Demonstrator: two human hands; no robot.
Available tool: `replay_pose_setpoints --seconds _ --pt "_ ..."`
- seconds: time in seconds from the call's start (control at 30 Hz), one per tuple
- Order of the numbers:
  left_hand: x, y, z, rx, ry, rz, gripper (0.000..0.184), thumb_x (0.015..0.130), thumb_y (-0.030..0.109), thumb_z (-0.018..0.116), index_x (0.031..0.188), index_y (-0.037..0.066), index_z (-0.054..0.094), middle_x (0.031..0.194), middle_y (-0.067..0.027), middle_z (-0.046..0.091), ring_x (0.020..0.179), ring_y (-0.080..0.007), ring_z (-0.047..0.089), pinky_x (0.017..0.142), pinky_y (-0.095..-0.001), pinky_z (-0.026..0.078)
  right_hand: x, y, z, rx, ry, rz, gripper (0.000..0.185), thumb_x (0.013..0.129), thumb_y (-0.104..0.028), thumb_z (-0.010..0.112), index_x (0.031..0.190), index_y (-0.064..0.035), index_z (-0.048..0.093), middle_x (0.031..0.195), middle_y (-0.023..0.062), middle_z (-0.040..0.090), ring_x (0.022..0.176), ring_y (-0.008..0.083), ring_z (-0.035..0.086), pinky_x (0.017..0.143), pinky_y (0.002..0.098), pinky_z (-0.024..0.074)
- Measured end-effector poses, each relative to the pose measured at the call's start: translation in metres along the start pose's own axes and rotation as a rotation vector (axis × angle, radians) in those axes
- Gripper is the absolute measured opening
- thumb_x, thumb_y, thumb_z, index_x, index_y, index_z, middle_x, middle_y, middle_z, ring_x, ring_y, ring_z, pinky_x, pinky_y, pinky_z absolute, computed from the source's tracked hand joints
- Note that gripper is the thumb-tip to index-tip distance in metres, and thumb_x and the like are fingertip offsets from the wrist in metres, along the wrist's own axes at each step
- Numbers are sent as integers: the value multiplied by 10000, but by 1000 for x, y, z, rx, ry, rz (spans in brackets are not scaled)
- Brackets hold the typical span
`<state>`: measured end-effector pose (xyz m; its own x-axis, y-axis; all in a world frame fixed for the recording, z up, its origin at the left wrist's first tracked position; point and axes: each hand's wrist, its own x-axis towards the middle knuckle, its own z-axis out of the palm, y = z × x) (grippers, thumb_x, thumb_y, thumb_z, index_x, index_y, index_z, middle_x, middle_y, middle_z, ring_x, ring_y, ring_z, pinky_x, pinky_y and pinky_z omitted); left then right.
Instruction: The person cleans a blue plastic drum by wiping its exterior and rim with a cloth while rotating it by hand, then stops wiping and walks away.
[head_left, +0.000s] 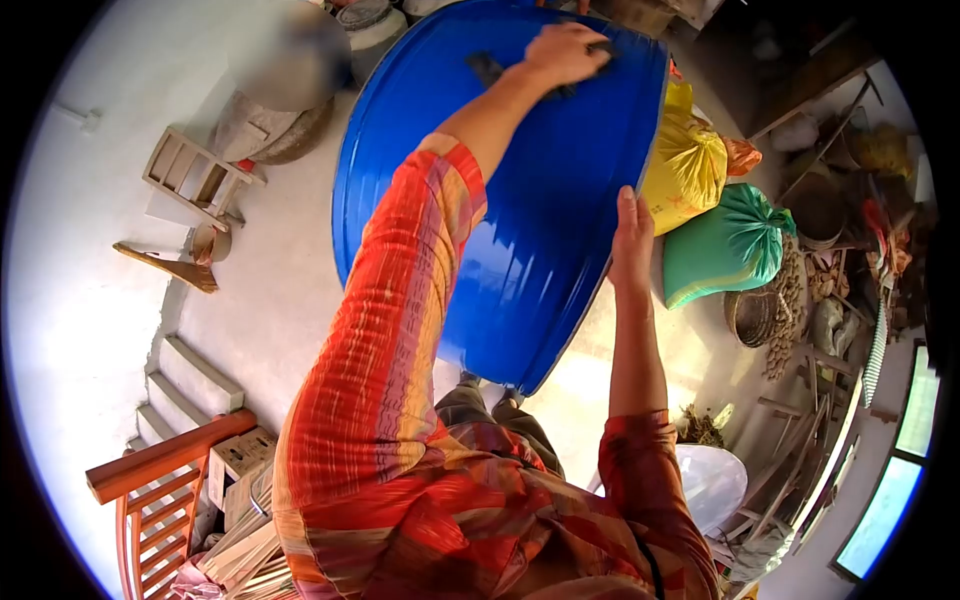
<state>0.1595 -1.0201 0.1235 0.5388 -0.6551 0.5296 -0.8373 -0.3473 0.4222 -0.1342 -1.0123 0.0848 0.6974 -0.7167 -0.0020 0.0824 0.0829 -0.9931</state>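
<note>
A large blue plastic barrel (530, 200) lies in front of me with its smooth side up, ridged bands near both ends. My left hand (565, 55) reaches across to its far part, closed on a dark cloth (600, 50) and slightly smeared by motion. Beside that hand a dark patch shows on the blue surface; I cannot tell if it is cloth or reflection. At the barrel's right edge, my right hand (632, 235) grips the rim, thumb on the near side and fingers mostly hidden behind it.
Tied yellow (685, 165) and green sacks (725, 245) stand right of the barrel, near a woven basket (755, 315). A small wooden chair (200, 175) and a broom (170, 265) are at left. Steps (200, 375) and a wooden railing (165, 455) lie lower left.
</note>
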Motion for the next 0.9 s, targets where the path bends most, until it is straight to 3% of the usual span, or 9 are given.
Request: replay_pose_setpoints --seconds 0.1,0.13,0.27,0.47,0.6,0.67,0.77,0.83,0.9 --pt "-60 57 -13 -98 24 261 347 862 303 613 1183 180 665 1286 -82 590 1198 -293 521 1052 -388 390 33 25 -8 -14 111 -60 567 995 -425 489 1246 81 534 1143 87 584 1042 160 515 947 298 401" --pt "-89 68 -20 -109 48 300 343 860 280 634 1185 172 658 1288 -83 577 1218 -308 484 1050 -404 382 45 24 -20 11 -13 9 580 994 -429 480 1286 71 521 1226 109 569 1106 182 511 986 306 388" --pt "-237 105 -68 -75 -83 316 419 747 205 737 1158 186 656 1308 -75 500 1271 -352 393 1040 -477 371 73 4 -6 -31 87 42 601 984 -437 481 1328 56 492 1320 147 539 1202 221 498 1034 321 366" --pt "-447 39 -29 159 -285 265 528 752 184 722 1247 302 583 1248 -45 446 1237 -322 387 1103 -511 314 129 -43 1 25 103 374 618 967 -444 504 1369 22 453 1318 170 540 1185 260 539 1023 348 419" --pt "-378 8 -60 25 -108 187 540 726 96 702 1235 240 587 1238 -96 469 1195 -362 415 1011 -510 374 137 -32 -9 28 52 367 593 969 -434 508 1351 19 474 1280 160 568 1154 262 562 995 345 445" --pt "-330 5 -80 11 -131 140 554 733 67 686 1256 212 578 1298 -109 467 1213 -392 409 1031 -490 380 103 -19 -30 163 -179 311 562 986 -405 491 1358 15 465 1286 159 568 1161 259 560 1012 356 435" --pt "-264 -14 -71 -8 16 127 419 854 119 655 1261 190 585 1353 -89 458 1262 -376 388 1052 -464 384 23 32 -55 -842 -260 -105 451 1052 -320 340 1371 -22 451 1297 122 568 1144 236 569 999 349 440" --pt "-213 -25 -55 -53 145 130 387 849 173 662 1232 170 604 1309 -79 507 1238 -346 413 1013 -456 404 17 86 -83 -1053 -354 -415 455 1059 -309 313 1394 -21 419 1336 125 541 1176 238 549 1019 360 426" --pt "-152 -7 -46 -218 267 84 355 871 209 622 1178 29 612 1214 -195 572 1150 -374 509 1005 -439 406 4 64 -53 305 -158 293 466 1044 -314 380 1386 0 415 1342 117 528 1166 224 560 1017 351 448"
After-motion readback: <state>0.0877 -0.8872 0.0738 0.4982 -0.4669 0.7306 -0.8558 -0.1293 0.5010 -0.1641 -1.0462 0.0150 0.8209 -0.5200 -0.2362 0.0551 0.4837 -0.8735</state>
